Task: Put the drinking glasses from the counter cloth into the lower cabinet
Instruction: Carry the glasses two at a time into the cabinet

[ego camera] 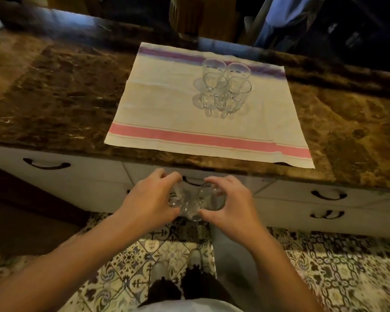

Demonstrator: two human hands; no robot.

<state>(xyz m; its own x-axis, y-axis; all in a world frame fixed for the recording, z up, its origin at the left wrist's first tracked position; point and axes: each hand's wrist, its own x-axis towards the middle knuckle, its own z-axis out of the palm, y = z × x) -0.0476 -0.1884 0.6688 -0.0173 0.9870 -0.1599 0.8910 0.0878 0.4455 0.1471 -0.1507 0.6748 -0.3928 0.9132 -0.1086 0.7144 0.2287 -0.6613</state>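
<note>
The counter [54,91] runs across the upper half, its front edge crossing from 9 to 3 o'clock. A striped cloth [167,102] lies on it; the cloth's near corner at 4 o'clock comes right up to that front edge. Bare stone lies open toward 9 and 3 o'clock of the cloth. Four glasses [223,86] stand upright in a tight cluster on the cloth's far right part, toward 1 o'clock, touching or nearly so.

Below the edge are pale drawer fronts [88,179], and patterned floor [324,266] lies open toward 5 o'clock.

Both hands hang in front of the drawers, clear of the counter. The left hand [149,199] curls its fingers round the left glass [175,200]; the right hand [232,203] grips the right glass [212,199]. The two glasses sit close together, and whether they touch is unclear.
</note>
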